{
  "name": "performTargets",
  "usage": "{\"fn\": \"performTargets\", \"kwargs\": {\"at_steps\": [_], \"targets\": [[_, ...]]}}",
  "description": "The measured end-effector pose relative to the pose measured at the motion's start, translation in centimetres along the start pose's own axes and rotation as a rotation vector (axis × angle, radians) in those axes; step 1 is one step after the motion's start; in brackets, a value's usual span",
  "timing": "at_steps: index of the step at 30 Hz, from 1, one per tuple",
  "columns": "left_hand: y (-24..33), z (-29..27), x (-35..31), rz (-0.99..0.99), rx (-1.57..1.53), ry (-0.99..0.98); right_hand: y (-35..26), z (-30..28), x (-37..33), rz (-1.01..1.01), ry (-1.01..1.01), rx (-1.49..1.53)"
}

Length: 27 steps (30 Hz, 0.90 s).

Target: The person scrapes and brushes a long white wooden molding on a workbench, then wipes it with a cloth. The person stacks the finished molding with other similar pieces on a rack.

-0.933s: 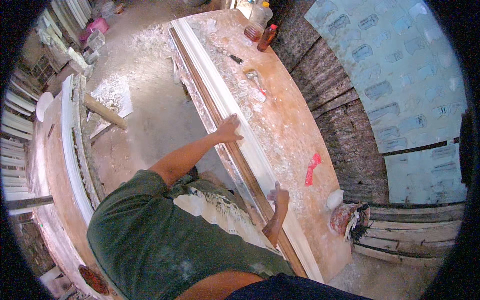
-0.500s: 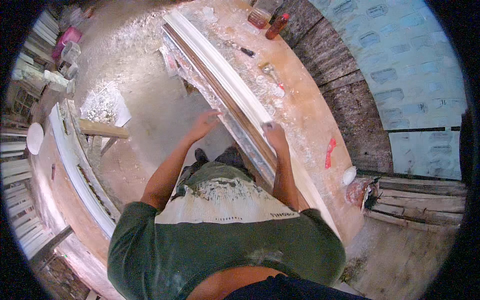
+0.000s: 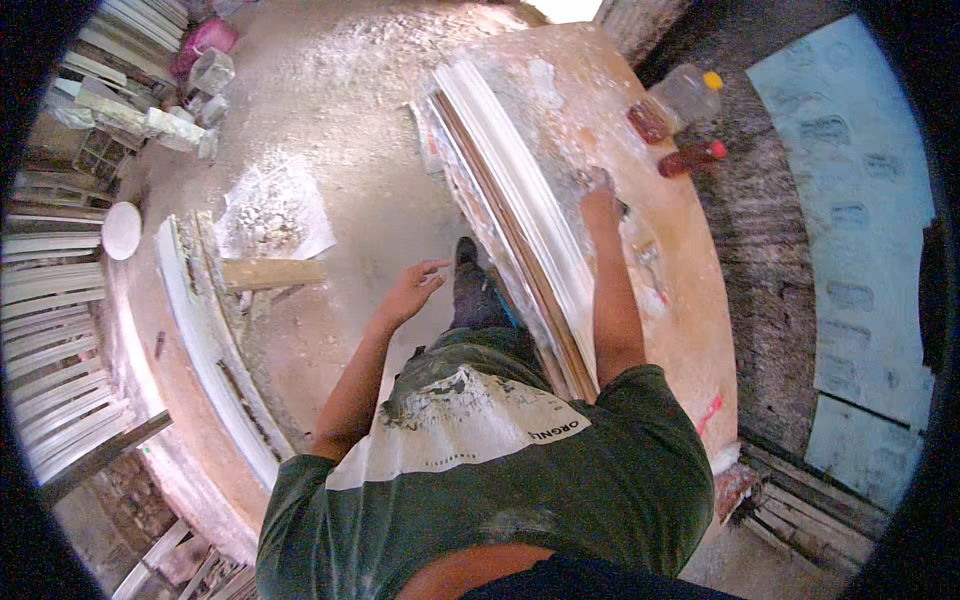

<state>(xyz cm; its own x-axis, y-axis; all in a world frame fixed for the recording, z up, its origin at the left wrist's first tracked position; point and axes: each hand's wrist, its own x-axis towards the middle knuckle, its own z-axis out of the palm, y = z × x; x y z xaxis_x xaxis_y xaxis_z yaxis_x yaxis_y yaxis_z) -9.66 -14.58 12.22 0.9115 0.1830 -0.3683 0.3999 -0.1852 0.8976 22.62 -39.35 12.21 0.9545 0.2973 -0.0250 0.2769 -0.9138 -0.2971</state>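
A long white ridged moulding point(image 3: 520, 170) lies along the near edge of the workbench point(image 3: 690, 330), with a brown strip point(image 3: 505, 225) beside it on my side. My right arm crosses over the moulding, and my right hand point(image 3: 600, 197) is down on the bench top beyond it. Its fingers are curled at a black-handled tool, mostly covered by the hand; a dark end point(image 3: 623, 209) shows beside the palm. My left hand point(image 3: 412, 292) hangs in the air left of the bench, fingers loosely apart and holding nothing. A brush point(image 3: 645, 250) lies right of my right forearm.
At the bench's far right edge are a red-capped bottle point(image 3: 690, 160), a container of red liquid point(image 3: 648, 124) and a yellow-capped clear jug point(image 3: 688, 95). Another bench with a white moulding point(image 3: 205, 340) stands left. A white sheet with debris point(image 3: 275, 215) lies on the floor.
My right hand has left the moulding and reached forward to where the black-handled tool lay. My left hand has moved away from the bench edge. The view has shifted, showing more of the bench's far end.
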Motion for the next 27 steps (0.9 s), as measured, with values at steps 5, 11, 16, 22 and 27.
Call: {"fn": "performTargets", "kwargs": {"at_steps": [5, 11, 16, 22, 27], "targets": [[5.9, -4.8, 5.0, -0.039, 0.044, -0.022, 3.6, 3.7, 3.3, 0.037, -0.043, -0.123], [8.2, -5.7, 11.6, 0.061, 0.095, -0.151, -4.4, -6.3, 2.8, 0.075, 0.324, 0.395], [10.3, -3.9, 17.1, 0.410, 0.451, -0.175, -7.7, -6.1, 0.6, 0.261, 0.021, 0.379], [11.0, -5.5, 20.8, 0.629, 0.798, -0.152, -14.2, -2.9, -0.7, 0.232, -0.161, 0.122], [11.1, -8.2, 23.5, 0.655, 1.061, -0.406, -21.0, 1.9, 6.8, 0.130, 0.024, 0.205]]}}
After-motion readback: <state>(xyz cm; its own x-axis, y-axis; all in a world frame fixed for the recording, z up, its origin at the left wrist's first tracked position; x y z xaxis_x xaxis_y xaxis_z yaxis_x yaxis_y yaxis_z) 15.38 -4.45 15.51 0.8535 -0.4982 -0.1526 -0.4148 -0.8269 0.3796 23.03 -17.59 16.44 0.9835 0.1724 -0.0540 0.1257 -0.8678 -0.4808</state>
